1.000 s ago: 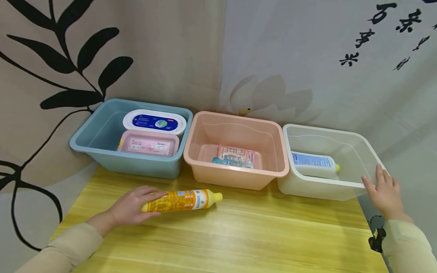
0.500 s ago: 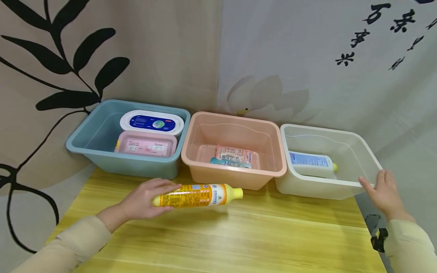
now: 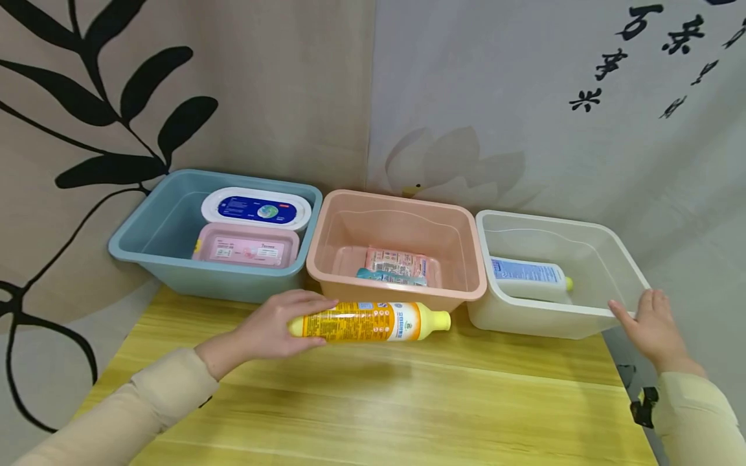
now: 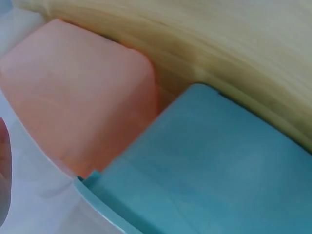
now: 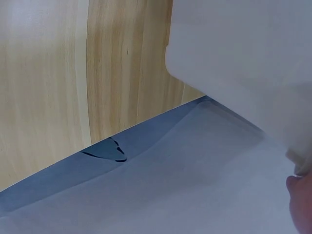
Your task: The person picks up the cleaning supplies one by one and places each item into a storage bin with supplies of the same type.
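In the head view my left hand [image 3: 285, 325] grips a yellow squeeze bottle [image 3: 361, 321] by its base end. The bottle lies level above the table, its cap pointing right, in front of the pink bin [image 3: 329, 285]. My right hand [image 3: 658, 330] touches the near right corner of the white bin [image 3: 536, 317], fingers fairly straight and thumb by the front rim. Inside that bin lies a white bottle [image 3: 527, 278] with a blue label. The pink bin holds small pink and teal packets [image 3: 399, 262]. Only an edge of each hand shows in the wrist views.
A blue bin [image 3: 204, 281] stands at the left, holding a white oval box [image 3: 256, 208] and a pink box [image 3: 247, 246]. The bins form a row at the back of the wooden table [image 3: 408, 414], before a printed curtain [image 3: 291, 84].
My left hand has lifted the yellow bottle off the table and carried it right, toward the front of the pink bin. The right hand stays at the white bin's corner.
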`<action>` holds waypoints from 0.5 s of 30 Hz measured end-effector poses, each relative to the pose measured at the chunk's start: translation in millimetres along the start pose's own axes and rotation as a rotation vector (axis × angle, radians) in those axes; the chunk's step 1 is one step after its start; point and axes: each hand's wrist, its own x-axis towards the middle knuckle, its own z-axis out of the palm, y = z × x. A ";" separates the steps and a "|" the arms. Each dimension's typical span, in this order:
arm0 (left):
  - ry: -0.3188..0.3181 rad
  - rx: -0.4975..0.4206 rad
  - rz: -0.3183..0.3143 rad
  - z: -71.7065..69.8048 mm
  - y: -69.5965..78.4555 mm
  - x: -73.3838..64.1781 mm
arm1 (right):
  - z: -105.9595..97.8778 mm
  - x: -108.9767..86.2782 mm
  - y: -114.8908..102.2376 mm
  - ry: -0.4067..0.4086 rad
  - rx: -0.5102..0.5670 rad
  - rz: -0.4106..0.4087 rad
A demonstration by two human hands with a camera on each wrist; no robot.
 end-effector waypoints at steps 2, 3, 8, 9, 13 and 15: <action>0.005 -0.011 -0.004 -0.4 1.7 5.0 | 0.6 0.3 0.8 0.000 0.001 0.001; 0.006 -0.020 -0.010 -0.8 2.5 7.6 | 0.8 0.5 1.2 0.000 0.001 0.001; 0.012 -0.053 -0.012 0.0 5.9 22.9 | 1.6 1.3 3.4 -0.001 -0.003 0.002; 0.012 -0.059 -0.009 0.9 6.2 26.6 | 1.7 1.1 3.9 0.001 -0.003 0.001; 0.011 -0.075 -0.013 5.1 7.6 41.1 | 2.5 0.6 4.2 0.020 0.002 -0.015; 0.006 -0.096 -0.024 6.5 8.6 49.0 | 2.8 0.8 4.6 0.026 0.009 -0.019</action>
